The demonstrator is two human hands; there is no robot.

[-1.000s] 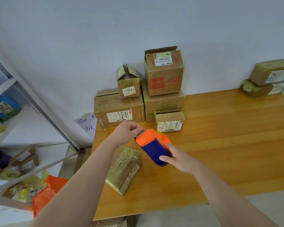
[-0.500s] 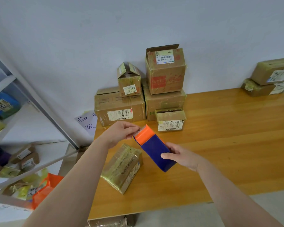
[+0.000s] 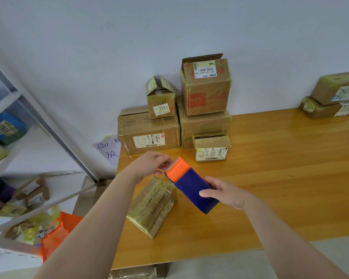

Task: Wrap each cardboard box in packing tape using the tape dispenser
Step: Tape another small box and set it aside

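A blue and orange tape dispenser (image 3: 191,185) hangs tilted above the wooden table (image 3: 270,178), orange end up and to the left. My right hand (image 3: 224,193) grips its blue body from the right. My left hand (image 3: 151,165) pinches at the orange end, fingers closed on the tape's edge there. Just below lies a small cardboard box (image 3: 152,206), covered in yellowish tape, near the table's left front.
A stack of taped boxes (image 3: 205,87) stands against the wall at the table's back left, with a small box (image 3: 211,148) in front. Two more boxes (image 3: 334,95) sit at the back right. A metal shelf (image 3: 6,101) and an orange bag (image 3: 56,236) are left.
The dispenser has turned so its long blue side faces me and its orange end points up-left. My left hand stays pinched at that end. The taped box has not moved.
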